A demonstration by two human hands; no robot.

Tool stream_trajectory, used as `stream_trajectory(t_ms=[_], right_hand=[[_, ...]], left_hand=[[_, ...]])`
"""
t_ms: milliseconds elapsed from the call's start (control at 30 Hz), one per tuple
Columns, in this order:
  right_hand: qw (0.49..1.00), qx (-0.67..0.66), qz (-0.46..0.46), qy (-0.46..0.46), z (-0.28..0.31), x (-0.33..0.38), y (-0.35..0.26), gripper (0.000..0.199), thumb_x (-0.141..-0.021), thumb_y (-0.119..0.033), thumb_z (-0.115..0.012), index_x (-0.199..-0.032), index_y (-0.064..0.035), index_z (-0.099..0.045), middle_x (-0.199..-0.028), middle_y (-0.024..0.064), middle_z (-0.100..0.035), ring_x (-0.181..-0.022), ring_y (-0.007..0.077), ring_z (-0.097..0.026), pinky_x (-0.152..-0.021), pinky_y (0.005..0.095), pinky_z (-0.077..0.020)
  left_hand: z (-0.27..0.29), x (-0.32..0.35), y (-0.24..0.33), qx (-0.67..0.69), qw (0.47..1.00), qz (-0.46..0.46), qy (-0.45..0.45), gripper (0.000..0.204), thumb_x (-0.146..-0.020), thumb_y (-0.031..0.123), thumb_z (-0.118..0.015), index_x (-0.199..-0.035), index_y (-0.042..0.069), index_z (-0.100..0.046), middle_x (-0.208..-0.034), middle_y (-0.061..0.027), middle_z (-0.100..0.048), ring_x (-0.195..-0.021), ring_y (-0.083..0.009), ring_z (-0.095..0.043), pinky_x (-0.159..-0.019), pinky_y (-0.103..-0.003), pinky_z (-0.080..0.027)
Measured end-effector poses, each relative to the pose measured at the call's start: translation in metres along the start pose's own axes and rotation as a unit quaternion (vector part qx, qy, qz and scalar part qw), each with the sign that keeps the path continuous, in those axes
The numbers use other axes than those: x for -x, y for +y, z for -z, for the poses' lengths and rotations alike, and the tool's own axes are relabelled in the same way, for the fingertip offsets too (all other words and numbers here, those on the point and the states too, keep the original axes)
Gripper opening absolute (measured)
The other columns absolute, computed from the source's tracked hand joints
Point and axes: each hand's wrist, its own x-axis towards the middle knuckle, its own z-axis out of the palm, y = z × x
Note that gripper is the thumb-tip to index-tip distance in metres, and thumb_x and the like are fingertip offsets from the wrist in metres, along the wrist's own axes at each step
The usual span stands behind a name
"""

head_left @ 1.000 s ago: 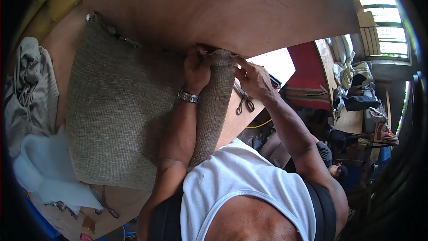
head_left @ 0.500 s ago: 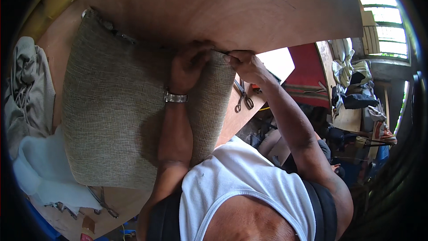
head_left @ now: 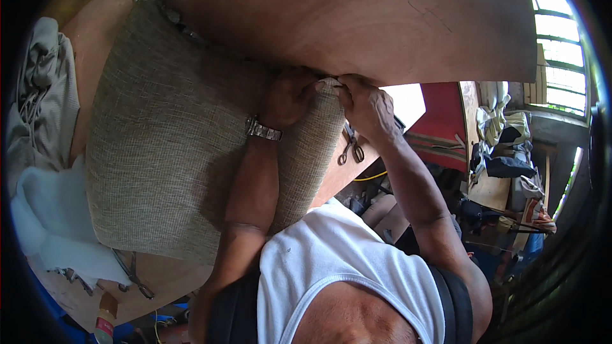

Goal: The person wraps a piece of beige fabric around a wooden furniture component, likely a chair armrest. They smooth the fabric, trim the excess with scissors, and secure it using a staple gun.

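Observation:
A plump cushion in grey-brown woven fabric stands against a wooden board, with its far edge by the board. At its far right corner, my left hand, below a metal-banded watch, is closed with fingers curled on the cover's edge. My right hand pinches the same corner from the right side. Between them a pale fold of the cover pokes up. The left fingertips lie partly in shadow. Just below my right hand, a pair of scissors rests on the table.
White batting and a heap of grey cloth lie to the left. Another pair of scissors and a bottle are near the lower left. Beyond my right arm are a red panel and piled fabrics.
Both hands have turned inward at the cushion's corner, and a pale fold now shows between them. The view has shifted slightly, and the cushion appears a little tilted.

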Motion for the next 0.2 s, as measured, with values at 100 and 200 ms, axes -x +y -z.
stream_trajectory(t_ms=[100,200], right_hand=[[0.996,0.041,0.072,0.041,0.001,0.001,-0.004,0.029,-0.097,-0.026,-0.067,-0.124,-0.0187,-0.068,-0.104,0.0156,-0.074,-0.096,0.0347,-0.072,-0.085,0.0485,-0.0557],[0.994,0.039,0.098,-0.022,0.0,-0.015,0.005,0.047,-0.094,-0.027,-0.07,-0.14,-0.0253,-0.06,-0.11,0.0233,-0.073,-0.102,0.0319,-0.072,-0.092,0.0472,-0.0552]], left_hand=[[-0.003,-0.001,-0.001,0.066,0.997,-0.025,0.009,0.017,-0.095,0.017,-0.068,-0.106,0.005,-0.073,-0.104,-0.0153,-0.07,-0.102,-0.0354,-0.065,-0.092,-0.047,-0.05],[0.0,-0.003,-0.003,0.055,0.998,-0.036,0.003,0.018,-0.093,0.015,-0.07,-0.108,0.006,-0.073,-0.105,-0.0156,-0.07,-0.103,-0.0344,-0.065,-0.093,-0.047,-0.05]])
